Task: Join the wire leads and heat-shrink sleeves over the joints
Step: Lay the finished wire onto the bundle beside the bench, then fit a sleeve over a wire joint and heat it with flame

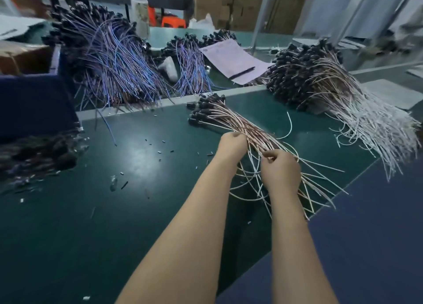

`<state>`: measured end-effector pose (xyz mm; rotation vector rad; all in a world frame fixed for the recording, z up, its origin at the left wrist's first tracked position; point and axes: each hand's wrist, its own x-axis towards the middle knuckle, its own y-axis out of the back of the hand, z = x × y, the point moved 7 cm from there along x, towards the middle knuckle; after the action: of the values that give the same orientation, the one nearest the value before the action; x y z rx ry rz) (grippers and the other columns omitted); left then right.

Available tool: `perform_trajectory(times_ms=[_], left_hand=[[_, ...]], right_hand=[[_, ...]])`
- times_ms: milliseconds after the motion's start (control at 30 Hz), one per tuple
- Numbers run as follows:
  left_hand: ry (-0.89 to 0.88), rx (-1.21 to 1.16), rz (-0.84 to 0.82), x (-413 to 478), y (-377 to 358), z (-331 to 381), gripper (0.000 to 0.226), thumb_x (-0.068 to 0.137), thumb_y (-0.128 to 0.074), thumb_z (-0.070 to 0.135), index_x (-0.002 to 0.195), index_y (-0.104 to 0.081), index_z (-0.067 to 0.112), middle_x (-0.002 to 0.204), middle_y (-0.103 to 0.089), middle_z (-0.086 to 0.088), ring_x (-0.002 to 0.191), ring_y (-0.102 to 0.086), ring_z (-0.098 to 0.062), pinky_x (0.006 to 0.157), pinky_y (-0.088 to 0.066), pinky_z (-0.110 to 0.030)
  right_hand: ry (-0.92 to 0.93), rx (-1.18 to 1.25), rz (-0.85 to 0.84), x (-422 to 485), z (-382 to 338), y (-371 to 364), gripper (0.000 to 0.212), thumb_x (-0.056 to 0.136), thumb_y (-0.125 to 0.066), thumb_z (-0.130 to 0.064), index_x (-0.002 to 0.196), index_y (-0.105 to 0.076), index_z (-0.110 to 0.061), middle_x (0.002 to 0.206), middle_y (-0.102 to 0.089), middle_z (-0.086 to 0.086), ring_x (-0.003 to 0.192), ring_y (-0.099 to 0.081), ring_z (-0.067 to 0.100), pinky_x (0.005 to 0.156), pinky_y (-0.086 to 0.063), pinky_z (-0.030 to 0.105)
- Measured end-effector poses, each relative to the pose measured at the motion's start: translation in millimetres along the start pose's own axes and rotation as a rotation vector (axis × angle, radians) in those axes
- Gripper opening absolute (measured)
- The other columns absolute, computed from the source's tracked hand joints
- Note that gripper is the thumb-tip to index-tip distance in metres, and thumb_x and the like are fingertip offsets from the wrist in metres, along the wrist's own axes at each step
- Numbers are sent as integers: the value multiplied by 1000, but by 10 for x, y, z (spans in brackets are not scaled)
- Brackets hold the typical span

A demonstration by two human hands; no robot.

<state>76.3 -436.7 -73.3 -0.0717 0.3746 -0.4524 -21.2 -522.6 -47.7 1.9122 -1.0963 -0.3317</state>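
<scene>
Paper: a pale pink printed paper sheet [229, 56] lies at the back of the bench. Its print and the round mark at its far corner are too blurred to read. A black pen [242, 73] rests on it.
Bottle: a clear plastic bottle [139, 8] stands at the far edge, its label unreadable.
Lead bundle: a bundle of thin pink and white wire leads with black capped ends [219, 118] lies mid-way across the dark green bench [91, 235]. The caps are packed together at the far left and the free ends splay toward the near right edge.
Hands: the left hand [231, 143] is curled round the bundle's middle. The right hand [280, 168], just beside it, pinches a few leads with bent fingers.
Other heaps: a large heap of white and pink capped leads [332, 93] sits to the right, and heaps of blue-purple wires [109, 59] sit at the back left.
Scraps: short black sleeve pieces [160, 152] are scattered on the bench left of the hands.
</scene>
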Motion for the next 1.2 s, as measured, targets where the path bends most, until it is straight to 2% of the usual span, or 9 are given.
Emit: perform_trajectory(times_ms=[100, 200, 267, 400, 567, 800, 967, 1067, 1200], left_hand=[[-60, -49, 29, -26, 140, 128, 20, 94, -44, 9, 77, -54, 13, 82, -57, -8, 83, -55, -22, 86, -48, -33], [-144, -139, 84, -154, 399, 346, 20, 95, -45, 8, 79, -56, 13, 76, -59, -1, 72, -56, -12, 74, -46, -28], [-219, -224, 145, -310, 673, 521, 23, 95, -44, 6, 77, -55, 16, 78, -60, 1, 70, -56, -9, 69, -45, -24], [-356, -365, 309, -736, 1385, 775, 19, 93, -43, 2, 85, -54, 15, 83, -61, 2, 72, -56, -7, 54, -46, -14], [-481, -397, 690, -1319, 2530, 787, 19, 92, -45, 2, 84, -56, 16, 86, -58, -2, 74, -52, -11, 73, -44, -26], [-527, -541, 1085, -2155, 3772, 568, 18, 92, -40, 4, 86, -51, 18, 76, -50, 4, 60, -46, -7, 48, -37, -13], [-614, -637, 1289, -2563, 4226, 530, 18, 89, -37, 0, 93, -50, 12, 83, -49, 0, 68, -45, -12, 63, -37, -20], [-669, -682, 1363, -2694, 4343, 547, 18, 89, -38, -2, 90, -50, 11, 92, -50, -8, 82, -44, -19, 72, -35, -27], [-694, -741, 1357, -2700, 4392, 549, 21, 88, -38, -3, 87, -51, 13, 95, -51, -10, 84, -46, -18, 75, -37, -27]], right_hand=[[13, 100, 62, -45, -124, 51, 25, 92, -52, -15, 113, -64, -13, 108, -67, 8, 101, -58, 28, 71, -34, 27], [123, 272, 75, -155, -518, 98, 23, 91, -52, -14, 109, -64, -11, 104, -67, 9, 98, -59, 27, 77, -42, 30], [245, 351, -28, -296, -908, 30, 21, 90, -54, -14, 107, -66, -10, 102, -69, 8, 96, -61, 26, 82, -45, 32], [417, 456, -285, -733, -1663, -247, 11, 90, -59, -19, 99, -65, -17, 88, -66, -1, 84, -61, 15, 70, -40, 18], [552, 478, -509, -1455, -2426, -678, 14, 89, -61, -23, 99, -68, -16, 90, -70, 1, 91, -64, 17, 70, -38, 16], [728, 486, -825, -2576, -3163, -1276, 25, 91, -54, -14, 110, -68, -19, 96, -71, 2, 89, -64, 18, 75, -48, 25], [786, 546, -1097, -3247, -3546, -1583, 32, 89, -52, -9, 116, -66, -20, 99, -66, -2, 89, -58, 12, 85, -49, 36], [603, 592, -1311, -3497, -3666, -1693, 15, 93, -52, -12, 87, -66, -15, 73, -62, -9, 77, -51, 10, 66, -46, 25], [530, 632, -1292, -3520, -3700, -1774, 32, 91, -52, 0, 60, -55, -6, 51, -52, -7, 54, -44, 7, 48, -35, 14]])
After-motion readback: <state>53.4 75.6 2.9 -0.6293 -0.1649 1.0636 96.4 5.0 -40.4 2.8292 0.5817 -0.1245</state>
